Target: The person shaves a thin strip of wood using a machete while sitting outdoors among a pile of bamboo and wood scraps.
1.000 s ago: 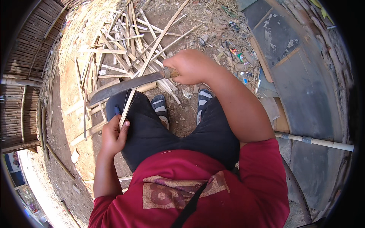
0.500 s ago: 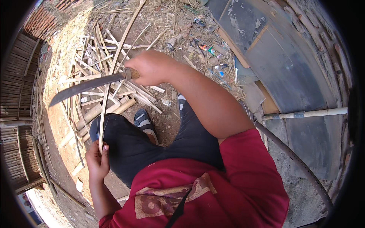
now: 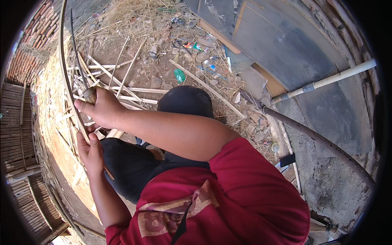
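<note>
My left hand (image 3: 90,156) is closed round a long, thin bamboo strip (image 3: 63,61) beside my left knee. The strip rises past my right hand to the top edge, and its short lower end shows below my left wrist. My right hand (image 3: 105,109) grips the wooden handle of a machete (image 3: 89,95), just above my left hand. Its dark blade points away from me, seen nearly edge-on and close to the strip. My right thumb lies against the strip.
Split bamboo pieces (image 3: 134,90) lie piled beyond my knees. Straw and litter (image 3: 192,45) cover the ground farther off. Grey boards (image 3: 286,45) and a pale pipe (image 3: 326,81) stand on the right, with a dark curved pole (image 3: 318,141) nearer. A slatted bamboo wall (image 3: 14,126) is on the left.
My right hand has come left and down, close to my left hand. The machete blade has swung from pointing left to pointing away. My left hand and the strip have shifted left; my view has turned.
</note>
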{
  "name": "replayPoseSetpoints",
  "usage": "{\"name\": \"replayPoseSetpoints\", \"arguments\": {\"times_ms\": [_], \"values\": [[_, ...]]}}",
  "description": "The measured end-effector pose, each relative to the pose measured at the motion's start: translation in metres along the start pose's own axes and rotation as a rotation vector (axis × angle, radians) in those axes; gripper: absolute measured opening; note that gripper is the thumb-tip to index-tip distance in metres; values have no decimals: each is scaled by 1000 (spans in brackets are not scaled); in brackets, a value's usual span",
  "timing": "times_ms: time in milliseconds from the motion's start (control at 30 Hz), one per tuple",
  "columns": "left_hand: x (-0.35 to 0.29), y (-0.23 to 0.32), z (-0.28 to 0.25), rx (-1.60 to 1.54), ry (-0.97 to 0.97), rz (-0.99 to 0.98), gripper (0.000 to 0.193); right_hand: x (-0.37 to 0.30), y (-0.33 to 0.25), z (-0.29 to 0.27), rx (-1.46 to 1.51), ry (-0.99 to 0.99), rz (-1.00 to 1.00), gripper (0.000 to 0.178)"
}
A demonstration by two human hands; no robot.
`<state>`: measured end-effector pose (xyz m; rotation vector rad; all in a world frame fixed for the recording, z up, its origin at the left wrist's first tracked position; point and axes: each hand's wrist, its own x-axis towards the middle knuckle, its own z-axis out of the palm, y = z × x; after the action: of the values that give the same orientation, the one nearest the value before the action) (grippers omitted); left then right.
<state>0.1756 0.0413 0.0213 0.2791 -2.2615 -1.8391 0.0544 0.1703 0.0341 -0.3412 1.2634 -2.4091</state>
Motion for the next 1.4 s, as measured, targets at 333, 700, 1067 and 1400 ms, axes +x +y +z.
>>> {"name": "replayPoseSetpoints", "arguments": {"times_ms": [333, 700, 1067, 1400], "values": [[17, 11, 22, -73, -150, 9, 51, -18, 6, -22, -242, -28, 2, 53], [24, -14, 8, 0, -150, -126, 52, -183, -76, -389, -551, 871, 1, 26], [30, -26, 25, 20, -87, -198, 54, -336, 156, -516, -1532, 813, 680, 39], [21, -20, 31, 40, -33, -94, 46, -308, 117, -508, -1551, 773, 949, 70]]}}
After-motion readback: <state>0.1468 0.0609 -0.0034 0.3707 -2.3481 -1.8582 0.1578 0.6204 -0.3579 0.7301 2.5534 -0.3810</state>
